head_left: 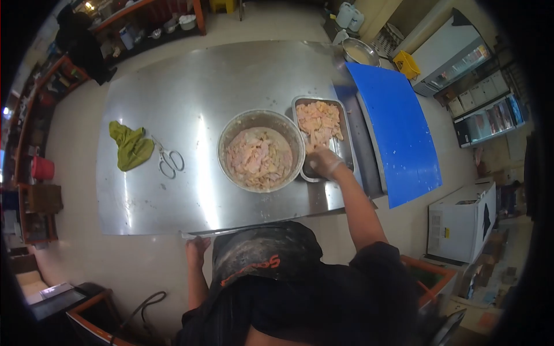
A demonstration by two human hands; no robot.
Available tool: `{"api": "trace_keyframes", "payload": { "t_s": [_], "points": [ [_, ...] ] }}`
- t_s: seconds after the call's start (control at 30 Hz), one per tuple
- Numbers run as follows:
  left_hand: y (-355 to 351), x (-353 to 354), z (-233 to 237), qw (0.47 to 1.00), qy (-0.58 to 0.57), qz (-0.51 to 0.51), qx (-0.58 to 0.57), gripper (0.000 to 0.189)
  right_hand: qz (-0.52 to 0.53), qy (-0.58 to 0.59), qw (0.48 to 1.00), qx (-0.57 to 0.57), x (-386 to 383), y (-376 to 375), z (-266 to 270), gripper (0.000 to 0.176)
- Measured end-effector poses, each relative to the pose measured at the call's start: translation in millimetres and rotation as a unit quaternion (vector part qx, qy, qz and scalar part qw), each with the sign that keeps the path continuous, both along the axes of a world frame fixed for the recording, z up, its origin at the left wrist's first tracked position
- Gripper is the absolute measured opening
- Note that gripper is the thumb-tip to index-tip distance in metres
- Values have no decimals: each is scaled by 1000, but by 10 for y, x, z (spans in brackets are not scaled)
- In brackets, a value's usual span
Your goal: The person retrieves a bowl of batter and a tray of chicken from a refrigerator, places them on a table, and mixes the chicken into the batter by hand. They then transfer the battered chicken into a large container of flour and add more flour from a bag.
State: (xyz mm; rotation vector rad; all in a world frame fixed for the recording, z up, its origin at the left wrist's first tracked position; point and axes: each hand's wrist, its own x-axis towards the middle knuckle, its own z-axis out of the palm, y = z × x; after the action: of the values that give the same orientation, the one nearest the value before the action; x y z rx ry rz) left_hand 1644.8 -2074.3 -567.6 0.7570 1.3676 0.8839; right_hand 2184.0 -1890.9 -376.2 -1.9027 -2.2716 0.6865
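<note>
My right hand, in a thin clear glove, reaches into the near end of a steel tray. Its fingers are closed on a strip of pale raw meat, which looks like chicken; the fingertips are partly hidden. More raw meat pieces fill the tray's far end. Left of the tray stands a round metal pot with many pieces of raw meat in a cloudy liquid. Down at the table's front edge, my left hand has its fingers curled against the rim of the steel table.
On the table's left lie scissors and a crumpled green cloth. A blue board covers the right end, with a metal bowl behind it. A white chest freezer stands at the right; a person in dark clothes is far left.
</note>
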Motion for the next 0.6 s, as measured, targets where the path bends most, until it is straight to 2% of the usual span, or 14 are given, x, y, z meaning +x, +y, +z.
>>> {"api": "trace_keyframes", "payload": {
  "t_s": [0.03, 0.07, 0.13, 0.23, 0.3, 0.33, 0.37, 0.47, 0.53, 0.6],
  "points": [
    [19, 7, -16, 1000, 15, -13, -9, 30, -78, 96, 992, 8, 77, -40, -32, 9],
    [34, 16, -44, 1000, 0, 7, 1, 31, -88, 91, 992, -28, 217, -1, -31, 11],
    [-27, 39, -67, 999, -17, 40, 10, 32, -105, 81, 985, -110, 216, 47, 603, 16],
    [-81, 13, -120, 998, -18, 59, 14, 34, -135, 153, 977, -53, 414, 96, 632, 22],
    [-97, 2, -53, 995, -20, 92, -31, 35, -112, 48, 990, -70, 329, 168, 789, 25],
    [-73, 86, 144, 988, -28, 130, -74, 36, -100, -5, 992, -77, 293, 206, 849, 27],
    [-57, 179, 345, 978, -35, 167, -116, 37, -75, -73, 992, -71, 356, 252, 597, 37],
    [-196, 286, 636, 969, 61, 188, -146, 42, -111, -173, 976, 75, -61, 120, 806, 46],
    [-342, 318, 765, 961, 97, 204, -160, 46, -169, -180, 967, 67, -33, 130, 73, 54],
    [-514, 371, 907, 953, 130, 214, -169, 47, -114, -170, 978, -34, -106, 190, -64, 58]
  ]
}}
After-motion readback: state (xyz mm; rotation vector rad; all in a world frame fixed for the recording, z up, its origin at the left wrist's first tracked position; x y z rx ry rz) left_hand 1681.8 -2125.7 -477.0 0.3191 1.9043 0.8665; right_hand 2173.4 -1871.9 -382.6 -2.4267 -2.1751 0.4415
